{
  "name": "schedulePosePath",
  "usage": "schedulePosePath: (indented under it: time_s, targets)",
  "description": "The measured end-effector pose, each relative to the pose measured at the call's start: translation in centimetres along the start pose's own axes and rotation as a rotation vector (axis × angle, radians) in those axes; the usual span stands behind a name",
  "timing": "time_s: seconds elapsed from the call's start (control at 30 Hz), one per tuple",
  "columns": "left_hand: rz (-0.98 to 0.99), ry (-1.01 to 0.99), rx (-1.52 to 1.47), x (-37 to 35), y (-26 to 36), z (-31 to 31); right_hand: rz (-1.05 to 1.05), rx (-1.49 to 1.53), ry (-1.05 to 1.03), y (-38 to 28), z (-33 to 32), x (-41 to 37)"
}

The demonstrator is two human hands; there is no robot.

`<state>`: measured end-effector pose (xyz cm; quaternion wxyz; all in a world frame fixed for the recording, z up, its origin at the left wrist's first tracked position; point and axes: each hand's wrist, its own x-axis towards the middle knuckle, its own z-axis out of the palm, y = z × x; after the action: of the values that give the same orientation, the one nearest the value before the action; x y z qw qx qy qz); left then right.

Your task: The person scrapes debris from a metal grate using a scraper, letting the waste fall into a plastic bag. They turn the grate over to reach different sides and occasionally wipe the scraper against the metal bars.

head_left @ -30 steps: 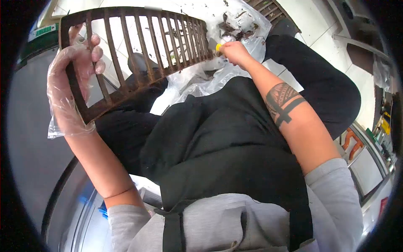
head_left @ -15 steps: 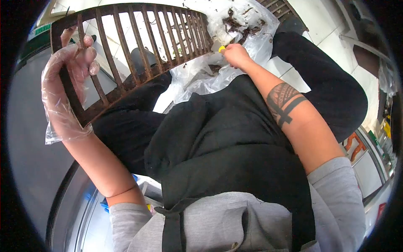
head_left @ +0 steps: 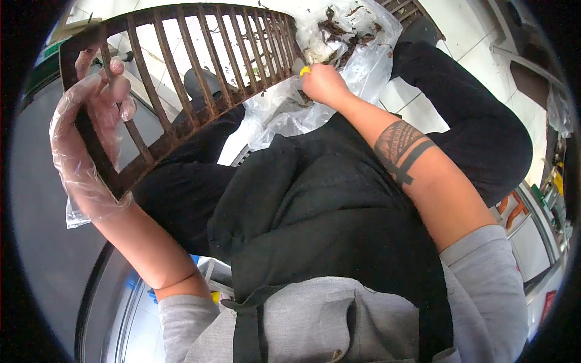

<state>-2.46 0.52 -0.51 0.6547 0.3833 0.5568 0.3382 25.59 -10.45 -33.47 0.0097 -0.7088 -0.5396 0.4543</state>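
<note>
My left hand (head_left: 100,130), in a clear plastic glove, is closed around the end bar of a rusty metal grate (head_left: 192,123). The grate slants up and away across the upper left, above my left leg. My right hand (head_left: 327,88) is bare and closed on a small scraper (head_left: 305,71); its yellow handle shows, with a greyish blade against the grate's far end. Fingers hide most of the handle. Beneath and behind that hand spreads a clear plastic bag (head_left: 375,69) with dark flaky scraps (head_left: 331,29) on it.
Part of another slatted rusty grate (head_left: 402,8) lies at the top right by my foot. White tiles (head_left: 466,45) cover the floor. A grey panel (head_left: 36,169) stands on the left, and my bent knees flank the bag.
My right hand has moved left with the scraper, along the grate's far end. The grate and my left hand have shifted slightly left and down.
</note>
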Motion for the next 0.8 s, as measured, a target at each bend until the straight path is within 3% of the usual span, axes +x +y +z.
schedulePosePath:
  time_s: [0.23,0.33,0.5,0.67,0.8]
  targets:
    - [-0.033,-0.016,0.014,-0.3,0.4,1.1,0.014,0.035,0.089,-2.0,-0.6,2.3]
    - [-0.043,0.016,0.036,-0.6,0.4,1.6,-0.136,-0.108,0.07,-2.2,-0.6,4.0]
    - [-0.026,0.01,0.027,-0.7,0.4,1.4,0.033,-0.071,-0.026,-1.7,-1.4,0.7]
    - [-0.022,0.027,-0.008,-0.7,0.2,1.5,-0.108,-0.019,0.134,-3.3,-1.7,10.1]
    - [-0.038,0.066,0.011,-1.0,0.4,1.5,-0.123,0.027,0.154,-4.2,-3.3,9.3]
